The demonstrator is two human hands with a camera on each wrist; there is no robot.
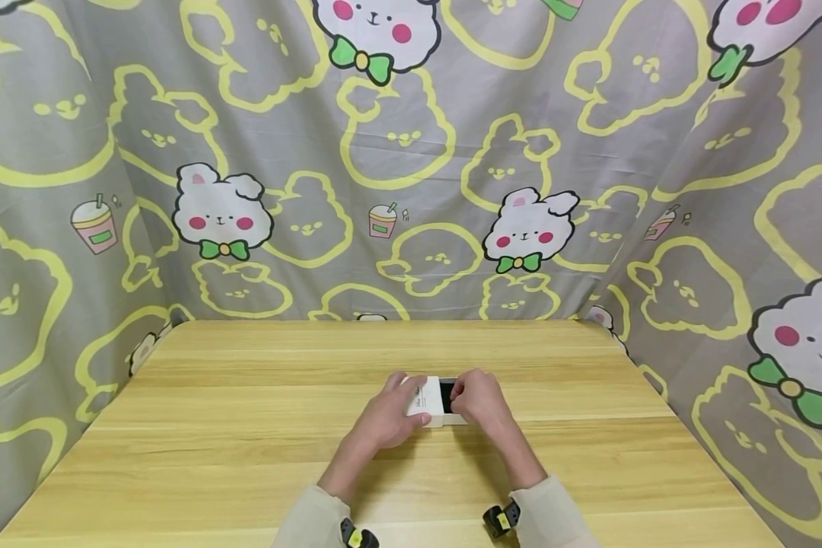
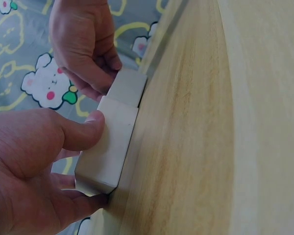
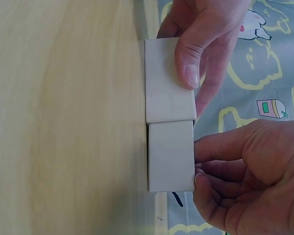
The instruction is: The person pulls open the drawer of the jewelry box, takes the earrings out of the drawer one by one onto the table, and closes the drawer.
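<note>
Your left hand [image 1: 387, 415] grips the box sleeve [image 1: 431, 399]; brace it, working gently at the right-side tray [image 1: 455, 419]. I can't tell whether your right hand [image 1: 479, 399] pinches anything.

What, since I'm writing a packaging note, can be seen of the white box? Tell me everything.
The white box looks like smooth card: an outer sleeve with small dark print, too small to read, and an inner tray slid partly out to the right, showing a black interior. It lies flat on the wood-look table, lengthwise from left to right. The left hand grips the sleeve, thumb on the near side; the right hand has its fingers at the open tray.
</note>
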